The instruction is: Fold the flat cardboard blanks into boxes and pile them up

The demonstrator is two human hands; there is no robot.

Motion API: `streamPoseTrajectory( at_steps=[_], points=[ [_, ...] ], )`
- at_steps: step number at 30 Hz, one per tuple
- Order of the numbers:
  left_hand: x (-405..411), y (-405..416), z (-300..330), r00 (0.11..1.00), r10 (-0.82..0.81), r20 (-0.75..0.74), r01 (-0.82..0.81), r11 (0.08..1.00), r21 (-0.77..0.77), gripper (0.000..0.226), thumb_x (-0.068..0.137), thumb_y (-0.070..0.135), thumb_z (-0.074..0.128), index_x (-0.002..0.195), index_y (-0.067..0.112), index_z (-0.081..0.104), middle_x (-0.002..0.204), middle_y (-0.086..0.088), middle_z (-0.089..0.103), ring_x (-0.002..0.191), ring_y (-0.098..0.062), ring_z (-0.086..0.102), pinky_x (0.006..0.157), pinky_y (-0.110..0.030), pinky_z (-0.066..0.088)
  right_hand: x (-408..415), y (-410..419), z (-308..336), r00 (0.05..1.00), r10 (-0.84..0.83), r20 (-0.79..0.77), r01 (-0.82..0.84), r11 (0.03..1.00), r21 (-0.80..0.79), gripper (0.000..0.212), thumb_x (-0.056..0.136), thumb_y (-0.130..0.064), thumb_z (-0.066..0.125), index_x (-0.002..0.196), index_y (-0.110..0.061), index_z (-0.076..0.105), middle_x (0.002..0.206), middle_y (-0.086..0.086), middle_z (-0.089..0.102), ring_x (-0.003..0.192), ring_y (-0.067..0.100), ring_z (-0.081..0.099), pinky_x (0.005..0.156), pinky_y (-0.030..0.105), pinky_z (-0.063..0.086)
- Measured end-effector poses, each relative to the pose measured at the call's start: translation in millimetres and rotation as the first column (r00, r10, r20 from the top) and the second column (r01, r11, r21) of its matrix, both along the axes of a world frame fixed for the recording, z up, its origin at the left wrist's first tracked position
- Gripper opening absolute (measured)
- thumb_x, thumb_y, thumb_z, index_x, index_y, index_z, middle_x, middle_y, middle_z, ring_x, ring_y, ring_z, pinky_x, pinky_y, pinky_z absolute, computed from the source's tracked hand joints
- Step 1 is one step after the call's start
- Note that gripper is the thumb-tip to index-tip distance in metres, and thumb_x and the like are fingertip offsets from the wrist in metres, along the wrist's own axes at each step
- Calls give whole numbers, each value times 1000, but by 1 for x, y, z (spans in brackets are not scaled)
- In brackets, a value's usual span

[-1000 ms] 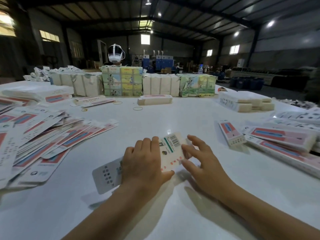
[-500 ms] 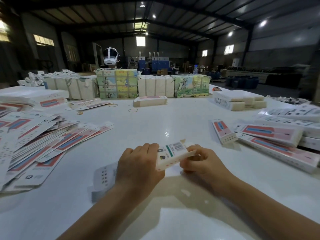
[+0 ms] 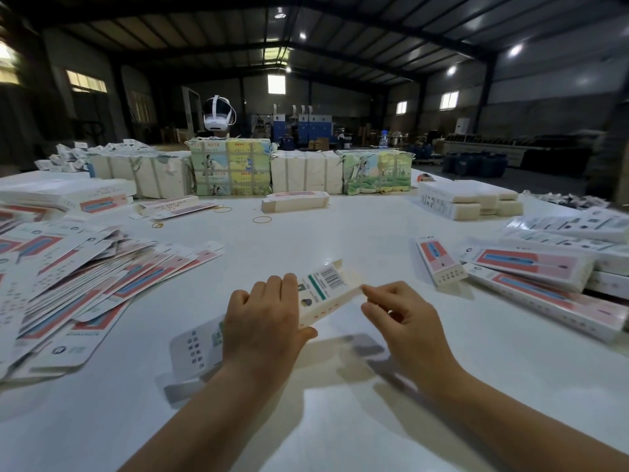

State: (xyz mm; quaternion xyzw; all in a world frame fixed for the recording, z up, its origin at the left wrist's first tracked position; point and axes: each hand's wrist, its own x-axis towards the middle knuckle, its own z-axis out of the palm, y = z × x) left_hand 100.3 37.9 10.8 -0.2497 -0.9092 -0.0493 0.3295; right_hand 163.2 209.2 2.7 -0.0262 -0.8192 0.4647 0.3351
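Above the white desk (image 3: 340,233), left hand (image 3: 262,321) grips a half-folded box (image 3: 326,291); right hand (image 3: 398,318) pinches its end flap

White table (image 3: 340,240), fanned flat blanks (image 3: 85,277) left, folded boxes (image 3: 531,270) right, wrapped bundles (image 3: 231,168) behind, apparently rubber bands (image 3: 262,219).

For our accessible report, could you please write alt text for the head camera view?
A person's left hand grips a half-folded white box above a white table while the right hand pinches its end flap. Flat blanks fan out to the left; folded boxes pile up on the right.
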Motion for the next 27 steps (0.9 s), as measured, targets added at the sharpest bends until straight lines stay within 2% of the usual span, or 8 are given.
streamPoseTrajectory(
  at_steps=[4, 6, 10, 12, 15, 17, 22, 27],
  points=[
    [4, 7, -3, 997, -19, -73, 15, 999, -47, 79, 35, 53, 90, 90, 2, 66, 67, -9, 58, 54, -23, 54, 52, -32, 43, 0, -9, -2, 995, 80, 53, -78, 996, -41, 14, 91, -12, 60, 94, -21, 71, 87, -4, 62, 80, 2, 59, 65, 9, 46],
    [6, 10, -5, 995, -33, -92, 27, 998, -60, 80, 37, 56, 88, 91, 2, 66, 69, -8, 59, 55, -22, 54, 52, -33, 43, 1, -10, -4, 993, 83, 82, -81, 996, -29, 16, 92, -14, 59, 79, -13, 68, 86, -3, 62, 81, 6, 61, 64, 13, 49],
    [7, 12, -6, 993, -59, -99, 56, 998, -33, 78, 41, 60, 85, 91, 3, 66, 70, -8, 60, 56, -23, 55, 53, -34, 46, 1, -8, -2, 994, 76, 74, -73, 997, -38, 17, 91, -13, 60, 77, -5, 65, 83, -3, 63, 78, 7, 61, 60, 13, 48],
    [6, 11, -7, 993, -60, -106, 58, 998, -28, 77, 42, 60, 85, 91, 4, 65, 71, -8, 60, 57, -23, 55, 53, -34, 45, 2, -6, 0, 994, 91, 56, -87, 993, -78, 6, 90, -12, 60, 91, -14, 66, 81, -3, 63, 75, 7, 61, 61, 12, 47],
    [6, 10, -8, 991, -67, -117, 63, 997, -36, 78, 42, 58, 86, 93, 3, 65, 72, -8, 61, 58, -23, 56, 54, -33, 44, 0, -2, -1, 979, 158, 127, -141, 980, -137, 54, 91, -14, 60, 129, -43, 35, 76, -8, 59, 79, 6, 61, 69, 14, 51],
    [7, 10, -9, 989, -84, -122, 80, 996, -41, 78, 40, 54, 88, 94, 3, 66, 74, -8, 62, 60, -23, 57, 54, -33, 45, -1, 0, 0, 958, 190, 215, -172, 980, -103, 66, 91, -17, 59, 139, -43, 22, 79, -12, 59, 82, 7, 61, 70, 13, 50],
    [11, 11, -8, 987, -107, -116, 108, 994, -2, 73, 38, 45, 92, 92, 2, 67, 75, -8, 64, 59, -23, 60, 54, -30, 47, 2, 0, -1, 979, 155, 132, -156, 988, -4, 34, 91, -15, 60, 119, -34, 55, 86, -9, 65, 72, -1, 58, 66, 13, 49],
    [13, 11, -7, 987, -110, -120, 114, 993, 25, 72, 35, 42, 94, 89, 2, 67, 73, -8, 65, 56, -23, 61, 51, -32, 50, 1, -2, -4, 981, 152, 121, -159, 986, 54, 26, 94, -15, 54, 115, -30, 61, 94, -2, 63, 86, 12, 57, 72, 18, 51]
  ],
)
